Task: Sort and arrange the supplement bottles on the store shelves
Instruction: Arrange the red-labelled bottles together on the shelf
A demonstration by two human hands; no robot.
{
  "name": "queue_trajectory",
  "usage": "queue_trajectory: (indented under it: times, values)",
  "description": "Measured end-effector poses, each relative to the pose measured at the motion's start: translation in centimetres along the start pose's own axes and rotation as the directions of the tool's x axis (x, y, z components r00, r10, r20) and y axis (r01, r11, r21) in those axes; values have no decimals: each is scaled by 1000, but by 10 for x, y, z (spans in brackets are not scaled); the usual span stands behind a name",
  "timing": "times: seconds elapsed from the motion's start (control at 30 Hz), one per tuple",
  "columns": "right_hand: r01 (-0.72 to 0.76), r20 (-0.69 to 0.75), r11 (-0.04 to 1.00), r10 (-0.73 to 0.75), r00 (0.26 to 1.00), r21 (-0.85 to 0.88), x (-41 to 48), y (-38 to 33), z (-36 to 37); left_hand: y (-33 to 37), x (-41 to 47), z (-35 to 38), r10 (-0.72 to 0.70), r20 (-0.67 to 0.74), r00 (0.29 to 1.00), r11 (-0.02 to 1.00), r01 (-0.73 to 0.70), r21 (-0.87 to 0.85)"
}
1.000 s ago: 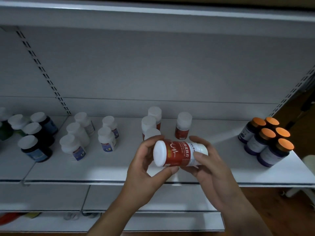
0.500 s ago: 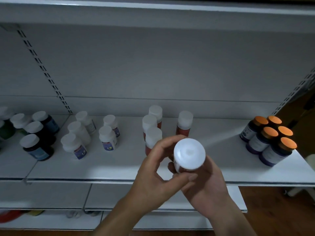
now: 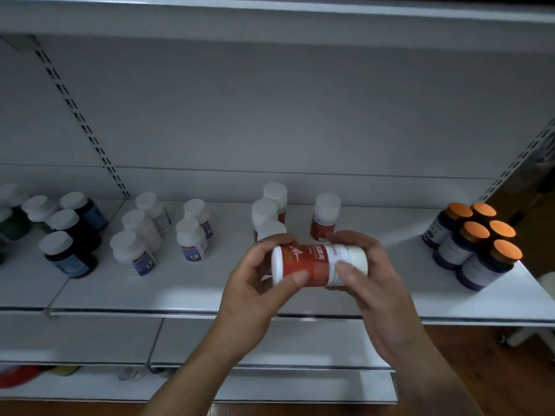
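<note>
- Red-labelled and white at both ends, the held bottle [image 3: 309, 264] lies on its side in the air, in front of the middle shelf [image 3: 210, 295] and between the person's two hands.
- The left hand [image 3: 255, 283] grips the bottle's left end. Its thumb presses on the near side of the red label and its fingers curl over the top and far side.
- The right hand [image 3: 369, 283] grips the right end. Its thumb sits on the white band there and its fingers wrap over the top.
- Both hands are closed narrowly round the bottle, and neither holds anything else.
- Just behind the hands, the red bottles [image 3: 326, 214] stand upright with white caps. Three are bunched together and one stands a little apart to the right. The nearest is partly hidden by the left hand's fingers.
- Further left on the same shelf, the white bottles [image 3: 192, 238] with blue labels stand in a loose group.
- Beyond them, on the neighbouring shelf section, are the dark bottles [image 3: 69, 253] with white caps.
- At the right end, the orange-capped bottles [image 3: 477, 235] sit in a tight cluster, well apart from the hands.
- A lower shelf [image 3: 270, 343] runs beneath the forearms.
</note>
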State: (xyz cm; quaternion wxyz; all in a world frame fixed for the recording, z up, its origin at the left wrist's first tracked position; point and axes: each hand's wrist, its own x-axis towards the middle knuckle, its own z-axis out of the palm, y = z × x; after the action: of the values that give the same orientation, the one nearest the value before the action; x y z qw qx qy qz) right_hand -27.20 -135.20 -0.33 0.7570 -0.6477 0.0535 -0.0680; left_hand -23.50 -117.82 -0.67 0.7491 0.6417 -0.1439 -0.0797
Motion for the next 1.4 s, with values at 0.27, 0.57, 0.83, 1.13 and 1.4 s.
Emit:
queue_trajectory:
  times: [0.27,0.57,0.83,1.13,1.4]
  values:
    - [-59,-72,998,58,996,-15,-3,5,6,-5,-6,0,-82,48,996,996,80,29]
    - [0,-7,999,0,1000,-48,-4,4,0,-7,-6,4,-165,-49,985,986,165,-8]
    - [26,21,997,-24,999,-71,-4,6,-5,-7,-4,7,-105,-48,993,994,103,-42]
    - [23,-20,995,-25,1000,-93,-1,6,-2,-12,-2,1,-86,-47,995,996,86,13]
    - [48,-32,994,-51,998,-102,3,7,-1,-18,-2,0,-98,-12,995,994,98,42]
